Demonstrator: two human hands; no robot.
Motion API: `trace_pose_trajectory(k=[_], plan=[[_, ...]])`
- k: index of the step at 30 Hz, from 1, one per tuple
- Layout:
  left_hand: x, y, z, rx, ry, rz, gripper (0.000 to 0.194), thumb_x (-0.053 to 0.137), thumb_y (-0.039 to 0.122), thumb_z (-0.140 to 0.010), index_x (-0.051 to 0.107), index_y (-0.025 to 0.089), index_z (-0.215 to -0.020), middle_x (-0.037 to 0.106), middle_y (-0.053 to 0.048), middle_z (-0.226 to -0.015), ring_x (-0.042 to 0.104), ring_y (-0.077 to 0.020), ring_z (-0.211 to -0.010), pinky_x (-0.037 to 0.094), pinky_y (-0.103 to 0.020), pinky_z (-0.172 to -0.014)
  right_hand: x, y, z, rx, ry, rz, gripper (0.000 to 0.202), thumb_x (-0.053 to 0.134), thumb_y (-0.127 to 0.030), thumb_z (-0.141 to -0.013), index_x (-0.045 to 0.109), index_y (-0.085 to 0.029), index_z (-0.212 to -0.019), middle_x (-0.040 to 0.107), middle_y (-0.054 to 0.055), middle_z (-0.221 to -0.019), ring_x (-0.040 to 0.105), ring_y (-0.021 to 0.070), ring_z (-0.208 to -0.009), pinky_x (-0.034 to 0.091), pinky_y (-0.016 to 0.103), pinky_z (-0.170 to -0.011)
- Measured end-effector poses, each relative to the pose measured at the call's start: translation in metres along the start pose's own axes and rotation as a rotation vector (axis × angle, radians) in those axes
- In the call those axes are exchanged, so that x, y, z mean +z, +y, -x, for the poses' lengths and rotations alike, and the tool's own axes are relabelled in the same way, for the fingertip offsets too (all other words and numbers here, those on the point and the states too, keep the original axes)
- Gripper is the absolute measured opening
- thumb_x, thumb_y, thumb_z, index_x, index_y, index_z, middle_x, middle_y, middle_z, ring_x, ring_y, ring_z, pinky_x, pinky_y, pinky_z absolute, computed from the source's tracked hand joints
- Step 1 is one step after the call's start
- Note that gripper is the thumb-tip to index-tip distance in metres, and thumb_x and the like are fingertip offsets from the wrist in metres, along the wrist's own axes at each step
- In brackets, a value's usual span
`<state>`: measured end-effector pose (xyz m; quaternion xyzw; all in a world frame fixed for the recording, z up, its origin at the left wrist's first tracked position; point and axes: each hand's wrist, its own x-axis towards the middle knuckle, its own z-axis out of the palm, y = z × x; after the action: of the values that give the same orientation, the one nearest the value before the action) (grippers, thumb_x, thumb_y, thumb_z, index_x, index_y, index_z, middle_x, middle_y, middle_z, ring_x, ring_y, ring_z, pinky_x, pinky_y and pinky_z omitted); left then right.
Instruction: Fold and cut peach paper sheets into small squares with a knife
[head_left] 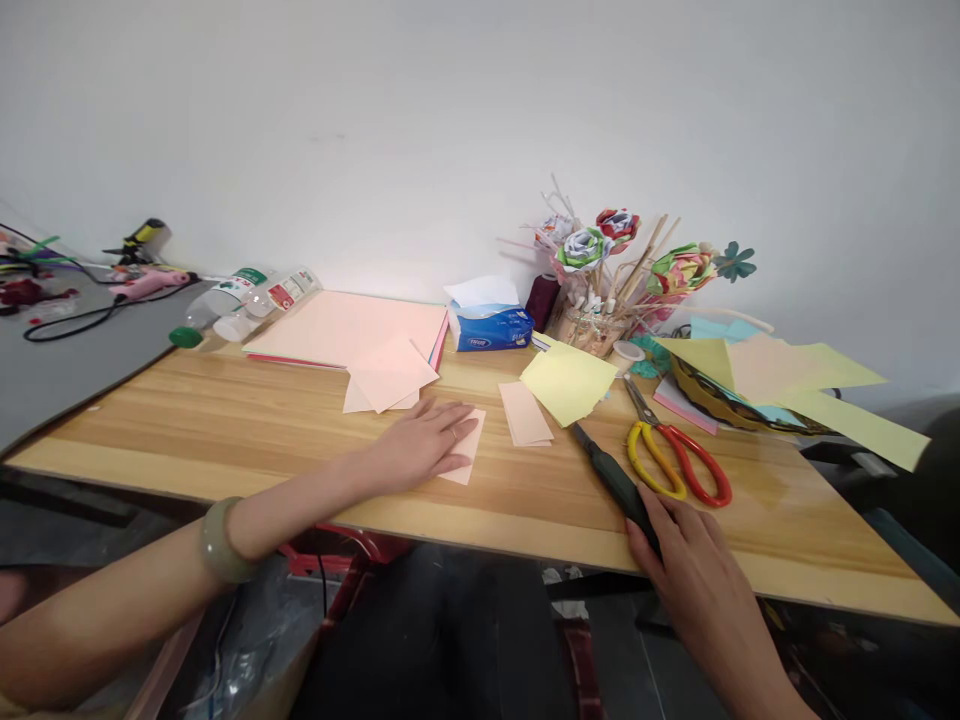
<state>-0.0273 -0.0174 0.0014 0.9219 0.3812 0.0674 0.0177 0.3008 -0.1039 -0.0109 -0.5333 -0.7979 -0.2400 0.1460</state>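
My left hand (420, 447) lies flat on a small pink paper piece (466, 458) near the table's front edge, fingers pointing right. Around the dark green handle of a knife-like tool (613, 478) my right hand (679, 545) is wrapped, and its blade rests on the table beside a yellow paper square (571, 382). Narrow folded pink paper strips (525, 415) lie between the two hands. Scissors (679, 460) with one yellow and one red handle lie just beyond my right hand. Loose pink squares (394, 375) overlap a larger stack of pink sheets (352, 328).
On the wooden table (247, 430) stand a blue tissue pack (491, 328), a jar (589, 325) of paper flowers and sticks, and a basket (720, 398) of coloured paper. Plastic bottles (259, 300) lie back left, near a pink glue gun (154, 283).
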Motion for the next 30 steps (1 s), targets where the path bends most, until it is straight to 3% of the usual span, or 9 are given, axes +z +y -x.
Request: trace_pose_trajectory(k=[3, 6, 8, 10, 13, 18, 24, 30], plan=[[0.006, 0.001, -0.001, -0.013, -0.001, 0.035, 0.051, 0.036, 0.039, -0.098, 0.033, 0.012, -0.140, 0.028, -0.014, -0.148, 0.026, -0.0240, -0.137, 0.022, -0.045, -0.109, -0.007, -0.007, 0.004, -0.008, 0.030, -0.009, 0.045, 0.033, -0.027, -0.093, 0.039, -0.010, -0.134, 0.062, 0.015, -0.100, 0.060, 0.0259, -0.090, 0.051, 0.040, -0.077], [-0.002, -0.002, 0.003, -0.005, -0.001, 0.093, 0.044, 0.031, 0.036, -0.100, 0.038, 0.016, -0.138, 0.031, -0.010, -0.148, 0.026, -0.0184, -0.137, 0.026, -0.037, -0.109, -0.021, -0.019, 0.006, 0.024, 0.041, 0.006, 0.045, 0.033, -0.029, -0.094, 0.035, -0.015, -0.137, 0.063, 0.011, -0.103, 0.065, 0.0210, -0.080, 0.052, 0.028, -0.051], [-0.013, -0.007, 0.007, 0.027, -0.016, 0.178, 0.045, 0.041, 0.038, -0.096, 0.040, 0.020, -0.137, 0.031, -0.008, -0.148, 0.021, -0.0190, -0.139, 0.026, -0.038, -0.109, -0.032, -0.027, 0.006, 0.051, 0.035, -0.031, 0.043, 0.033, -0.030, -0.095, 0.035, -0.020, -0.137, 0.064, 0.009, -0.103, 0.067, 0.0165, -0.068, 0.045, 0.022, -0.037], [-0.024, -0.013, 0.010, 0.054, -0.064, 0.255, 0.057, 0.061, 0.040, -0.085, 0.041, 0.024, -0.136, 0.029, -0.008, -0.149, 0.017, -0.0231, -0.140, 0.024, -0.043, -0.110, -0.042, -0.035, 0.006, 0.028, 0.024, -0.118, 0.043, 0.032, -0.030, -0.095, 0.036, -0.021, -0.137, 0.064, 0.008, -0.101, 0.066, 0.0138, -0.063, 0.046, 0.019, -0.037], [-0.033, -0.021, 0.012, 0.057, -0.154, 0.282, 0.062, 0.073, 0.035, -0.075, 0.048, 0.026, -0.131, 0.030, -0.010, -0.148, 0.027, -0.0252, -0.137, 0.025, -0.044, -0.108, -0.048, -0.045, 0.007, -0.070, -0.012, -0.221, 0.041, 0.032, -0.025, -0.095, 0.041, -0.019, -0.134, 0.063, 0.008, -0.099, 0.066, 0.0112, -0.062, 0.049, 0.016, -0.044], [-0.029, -0.024, 0.011, 0.100, -0.169, 0.254, 0.046, 0.065, 0.038, -0.083, 0.053, 0.028, -0.126, 0.033, -0.011, -0.147, 0.029, -0.0234, -0.136, 0.021, -0.047, -0.109, -0.043, -0.064, 0.013, -0.158, -0.095, -0.196, 0.041, 0.028, -0.016, -0.091, 0.051, -0.021, -0.124, 0.061, 0.006, -0.098, 0.061, 0.0076, -0.050, 0.046, 0.017, -0.039], [-0.026, -0.022, 0.009, 0.130, -0.169, 0.199, 0.027, 0.051, 0.039, -0.091, 0.063, 0.028, -0.112, 0.042, -0.008, -0.141, 0.029, -0.0225, -0.136, 0.017, -0.051, -0.109, -0.042, -0.076, 0.007, -0.200, -0.079, -0.143, 0.046, 0.027, -0.007, -0.083, 0.055, -0.019, -0.118, 0.062, 0.007, -0.093, 0.061, 0.0094, -0.049, 0.045, 0.019, -0.038], [-0.024, -0.018, 0.006, 0.136, -0.125, 0.068, 0.030, 0.046, 0.037, -0.094, 0.060, 0.028, -0.118, 0.044, -0.011, -0.140, 0.037, -0.0235, -0.132, 0.024, -0.048, -0.108, -0.042, -0.079, 0.003, -0.213, -0.081, -0.140, 0.047, 0.029, -0.007, -0.080, 0.054, -0.020, -0.118, 0.062, 0.005, -0.093, 0.057, 0.0082, -0.043, 0.042, 0.019, -0.034]])
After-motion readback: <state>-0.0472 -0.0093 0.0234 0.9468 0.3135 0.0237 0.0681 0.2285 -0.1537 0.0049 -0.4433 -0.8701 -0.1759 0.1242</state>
